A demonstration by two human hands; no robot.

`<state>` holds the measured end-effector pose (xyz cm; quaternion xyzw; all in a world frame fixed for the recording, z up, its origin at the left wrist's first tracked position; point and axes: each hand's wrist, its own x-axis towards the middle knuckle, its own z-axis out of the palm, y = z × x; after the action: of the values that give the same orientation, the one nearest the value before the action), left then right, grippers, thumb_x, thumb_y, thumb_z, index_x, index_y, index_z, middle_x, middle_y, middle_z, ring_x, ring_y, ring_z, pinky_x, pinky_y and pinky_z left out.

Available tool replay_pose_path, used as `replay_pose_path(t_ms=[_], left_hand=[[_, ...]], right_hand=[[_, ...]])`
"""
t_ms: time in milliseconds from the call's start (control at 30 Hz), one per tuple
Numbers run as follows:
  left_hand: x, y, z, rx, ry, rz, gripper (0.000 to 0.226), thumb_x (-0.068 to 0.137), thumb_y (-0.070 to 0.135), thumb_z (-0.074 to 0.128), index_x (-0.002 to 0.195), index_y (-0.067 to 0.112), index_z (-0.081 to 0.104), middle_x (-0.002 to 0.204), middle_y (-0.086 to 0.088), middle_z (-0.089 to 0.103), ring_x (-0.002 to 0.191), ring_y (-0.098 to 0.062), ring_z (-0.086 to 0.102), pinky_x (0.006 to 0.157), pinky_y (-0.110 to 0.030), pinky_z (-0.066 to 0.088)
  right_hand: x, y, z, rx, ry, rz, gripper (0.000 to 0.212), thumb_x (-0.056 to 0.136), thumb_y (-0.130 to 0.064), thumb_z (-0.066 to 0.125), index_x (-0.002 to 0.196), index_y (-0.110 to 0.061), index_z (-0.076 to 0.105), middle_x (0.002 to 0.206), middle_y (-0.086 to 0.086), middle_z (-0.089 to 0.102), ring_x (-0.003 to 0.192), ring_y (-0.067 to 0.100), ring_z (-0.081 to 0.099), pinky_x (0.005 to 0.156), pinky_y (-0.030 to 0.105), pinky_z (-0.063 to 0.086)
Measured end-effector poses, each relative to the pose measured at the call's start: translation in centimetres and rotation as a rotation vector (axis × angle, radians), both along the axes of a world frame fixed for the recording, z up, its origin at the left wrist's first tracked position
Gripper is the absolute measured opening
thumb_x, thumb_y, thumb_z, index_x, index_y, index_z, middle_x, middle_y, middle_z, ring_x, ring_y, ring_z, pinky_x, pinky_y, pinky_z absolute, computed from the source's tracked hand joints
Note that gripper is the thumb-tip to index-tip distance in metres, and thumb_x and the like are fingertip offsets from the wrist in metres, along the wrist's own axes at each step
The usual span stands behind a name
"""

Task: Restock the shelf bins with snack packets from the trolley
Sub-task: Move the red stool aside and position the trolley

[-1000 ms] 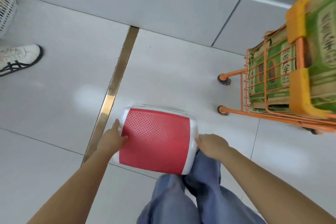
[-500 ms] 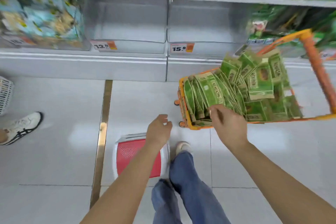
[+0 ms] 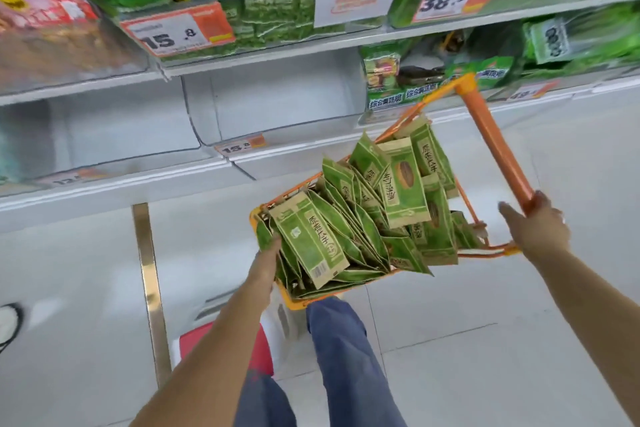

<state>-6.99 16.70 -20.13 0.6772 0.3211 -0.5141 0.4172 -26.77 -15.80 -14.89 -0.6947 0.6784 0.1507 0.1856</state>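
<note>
An orange wire trolley (image 3: 485, 246) stands in front of me, heaped with green and tan snack packets (image 3: 401, 191). My left hand (image 3: 266, 258) is at the trolley's near-left corner, pressed against a packet (image 3: 308, 236); its fingers are hidden behind the packets. My right hand (image 3: 535, 225) is closed around the lower end of the orange trolley handle (image 3: 495, 146). Two clear shelf bins (image 3: 277, 107) on the lowest shelf, just beyond the trolley, hold nothing; a 15.8 price tag (image 3: 239, 148) hangs below them.
A red-topped white stool (image 3: 263, 354) sits on the floor by my legs, partly under my left arm. Upper shelves hold green packets (image 3: 270, 14). Another person's shoe (image 3: 8, 322) shows at the far left. A brass strip (image 3: 149, 281) runs across the floor tiles.
My hands left the red stool and the view rose to the shelf. The right hand moved from the packets to the trolley handle; the left hand moved to the trolley's near-left corner.
</note>
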Motion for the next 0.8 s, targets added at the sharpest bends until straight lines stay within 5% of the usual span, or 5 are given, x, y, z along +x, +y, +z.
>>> replay_pose_path(t_ms=[167,267,467,633,800], left_hand=[[2.2,0.9,-0.6,0.03,0.015,0.017,0.031,0.098,0.045,0.047,0.109,0.016,0.052,0.115,-0.004,0.057,0.101,-0.022,0.05,0.089,-0.032,0.04],[4.0,2.0,-0.9,0.019,0.068,0.017,0.035,0.096,0.041,0.054,0.114,0.011,0.053,0.127,-0.011,0.058,0.114,-0.031,0.053,0.106,-0.044,0.038],[6.6,5.4,-0.7,0.054,0.082,-0.01,0.043,0.096,0.035,0.054,0.129,0.008,0.049,0.133,-0.016,0.054,0.123,-0.037,0.048,0.107,-0.049,0.036],[9.2,9.2,-1.0,0.015,0.034,-0.02,0.027,0.096,0.029,0.056,0.114,0.01,0.059,0.119,-0.016,0.064,0.109,-0.034,0.058,0.1,-0.045,0.043],[12.3,12.6,-2.3,-0.064,-0.008,-0.067,0.016,0.095,0.024,0.058,0.095,0.009,0.063,0.08,-0.007,0.07,0.077,-0.024,0.063,0.075,-0.031,0.049]], right_hand=[[1.1,1.6,-1.3,-0.128,0.006,-0.008,0.056,0.094,-0.041,0.05,0.134,-0.004,0.038,0.125,0.032,0.045,0.117,0.049,0.041,0.097,0.052,0.035],[1.8,2.9,-1.5,-0.15,0.007,-0.025,0.058,0.094,-0.041,0.049,0.135,-0.004,0.036,0.128,0.032,0.044,0.12,0.048,0.039,0.099,0.054,0.033],[3.9,6.7,-1.5,-0.201,0.088,0.006,0.059,0.096,-0.049,0.039,0.132,-0.001,0.04,0.124,0.034,0.049,0.115,0.05,0.045,0.102,0.053,0.03],[6.1,10.9,-1.8,-0.245,0.14,-0.004,0.057,0.095,-0.041,0.045,0.131,0.002,0.04,0.128,0.033,0.048,0.116,0.052,0.046,0.102,0.054,0.032],[9.8,16.0,-2.9,-0.411,-0.045,0.268,0.064,0.09,-0.031,0.045,0.145,-0.003,0.029,0.155,0.024,0.021,0.142,0.041,0.02,0.115,0.053,0.007]])
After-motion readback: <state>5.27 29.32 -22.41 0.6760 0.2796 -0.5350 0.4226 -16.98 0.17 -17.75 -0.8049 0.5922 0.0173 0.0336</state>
